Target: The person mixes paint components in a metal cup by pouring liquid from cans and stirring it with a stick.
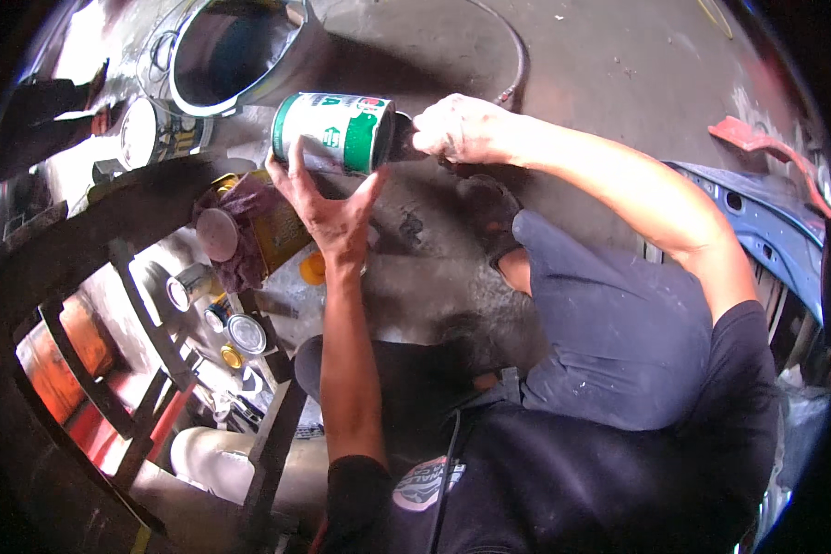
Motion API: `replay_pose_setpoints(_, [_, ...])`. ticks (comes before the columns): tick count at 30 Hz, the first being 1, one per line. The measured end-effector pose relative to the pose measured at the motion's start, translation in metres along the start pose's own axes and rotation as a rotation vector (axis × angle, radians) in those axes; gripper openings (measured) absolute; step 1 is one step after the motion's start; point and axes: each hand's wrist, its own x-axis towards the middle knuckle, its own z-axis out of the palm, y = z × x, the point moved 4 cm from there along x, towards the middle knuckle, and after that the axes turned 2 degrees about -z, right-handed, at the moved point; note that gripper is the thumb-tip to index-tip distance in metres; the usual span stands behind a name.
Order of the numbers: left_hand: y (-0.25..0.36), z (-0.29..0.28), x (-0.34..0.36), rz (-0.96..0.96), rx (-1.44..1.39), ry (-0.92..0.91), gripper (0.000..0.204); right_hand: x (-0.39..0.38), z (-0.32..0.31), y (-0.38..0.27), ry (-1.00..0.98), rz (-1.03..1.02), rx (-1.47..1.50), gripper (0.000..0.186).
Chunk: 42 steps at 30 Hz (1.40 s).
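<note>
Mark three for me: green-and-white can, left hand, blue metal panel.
Green-and-white can [331,134]: head view, middle of its side wall.
Left hand [334,220]: head view, back of the hand.
Blue metal panel [777,224]: head view, bare face between its holes.

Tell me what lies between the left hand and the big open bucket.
In the head view, the green-and-white can lies there, held by the left hand, with the bucket beyond.
</note>
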Motion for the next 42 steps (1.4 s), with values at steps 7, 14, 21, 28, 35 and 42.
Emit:
replay_pose_setpoints(7, [0.002,0.000,0.004,0.009,-0.013,0.002,0.115,-0.004,-0.002,-0.002,0.028,0.006,-0.005,0.010])
replay_pose_setpoints(14, [0.011,0.001,0.005,0.041,-0.028,-0.017,0.119,-0.005,-0.001,0.000,-0.022,0.098,0.096,0.016])
replay_pose_setpoints(21, [0.021,0.000,0.012,0.118,0.030,-0.029,0.120,-0.005,-0.003,0.000,-0.032,0.063,0.099,0.015])
replay_pose_setpoints(28, [0.026,-0.001,0.013,0.149,0.066,-0.030,0.120,-0.002,-0.004,0.000,-0.096,0.084,-0.020,0.012])
replay_pose_setpoints(35, [0.026,-0.003,0.011,0.185,0.047,0.015,0.117,0.002,-0.004,0.003,-0.137,0.148,-0.020,0.012])
replay_pose_setpoints(42, [0.036,-0.007,0.011,0.222,0.025,-0.024,0.115,0.003,-0.006,0.003,-0.181,0.174,0.002,0.017])
